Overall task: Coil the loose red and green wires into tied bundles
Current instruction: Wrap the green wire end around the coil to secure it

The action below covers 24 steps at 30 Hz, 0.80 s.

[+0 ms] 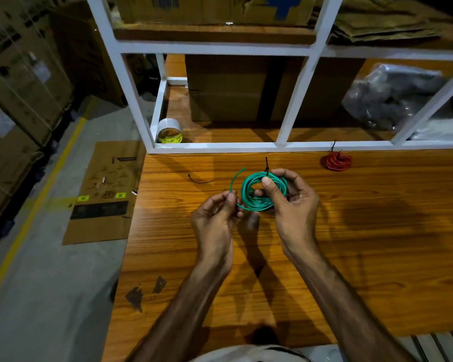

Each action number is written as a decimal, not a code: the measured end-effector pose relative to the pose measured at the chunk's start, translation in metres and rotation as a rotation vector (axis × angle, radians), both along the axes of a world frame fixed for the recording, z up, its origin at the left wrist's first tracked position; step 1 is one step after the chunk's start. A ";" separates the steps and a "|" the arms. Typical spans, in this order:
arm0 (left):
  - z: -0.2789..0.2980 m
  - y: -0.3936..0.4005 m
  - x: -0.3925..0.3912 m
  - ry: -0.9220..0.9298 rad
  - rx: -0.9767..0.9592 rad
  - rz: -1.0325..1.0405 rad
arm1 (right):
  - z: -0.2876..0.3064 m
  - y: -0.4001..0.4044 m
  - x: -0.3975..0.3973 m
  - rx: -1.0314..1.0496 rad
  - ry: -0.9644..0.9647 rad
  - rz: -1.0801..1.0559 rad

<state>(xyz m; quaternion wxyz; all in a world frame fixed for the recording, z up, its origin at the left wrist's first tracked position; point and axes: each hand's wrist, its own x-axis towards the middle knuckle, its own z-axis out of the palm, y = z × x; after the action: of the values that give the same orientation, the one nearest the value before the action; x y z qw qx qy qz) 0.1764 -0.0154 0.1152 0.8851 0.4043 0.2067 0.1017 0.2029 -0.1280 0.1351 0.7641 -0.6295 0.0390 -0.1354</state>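
Observation:
A green wire coil (259, 202) is held just above the wooden table (351, 244), near its middle. My right hand (290, 205) grips the coil's right side, thumb pressed on its top where a black cable tie (266, 165) sticks up. My left hand (217, 218) pinches the coil's loose green end (234, 180), which curves up and to the right. A red wire coil (336, 161), with a black tie on it, lies on the table at the back right. A spare black cable tie (199, 180) lies on the table left of the green coil.
A white metal shelf frame (272, 147) stands along the table's far edge, holding a tape roll (169, 131), a cardboard box (246, 90) and a plastic-wrapped bundle (390, 95). Flat cardboard (102, 194) lies on the floor at left, beside stacked boxes (19, 82).

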 end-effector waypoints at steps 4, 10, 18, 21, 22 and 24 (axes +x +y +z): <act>0.002 0.007 0.005 -0.138 0.465 0.023 | 0.002 -0.003 -0.001 -0.061 0.005 0.043; 0.006 0.020 0.009 -0.297 0.765 -0.033 | 0.007 -0.007 0.001 -0.089 -0.017 0.070; 0.019 0.027 0.011 -0.260 0.650 -0.128 | 0.003 -0.012 0.000 -0.135 -0.043 0.089; 0.022 0.030 0.013 -0.218 0.538 -0.205 | 0.000 -0.016 0.001 -0.174 -0.041 0.096; 0.020 0.031 0.014 -0.209 0.507 -0.238 | -0.001 -0.017 0.001 -0.188 -0.044 0.099; 0.017 0.034 0.016 -0.210 0.456 -0.299 | -0.002 -0.018 0.001 -0.218 -0.052 0.105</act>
<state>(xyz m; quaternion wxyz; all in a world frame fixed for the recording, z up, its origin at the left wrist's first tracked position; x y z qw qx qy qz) 0.1922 0.0182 0.1325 0.7932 0.6060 0.0239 0.0554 0.2038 -0.1462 0.1332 0.6980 -0.7062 -0.0289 -0.1147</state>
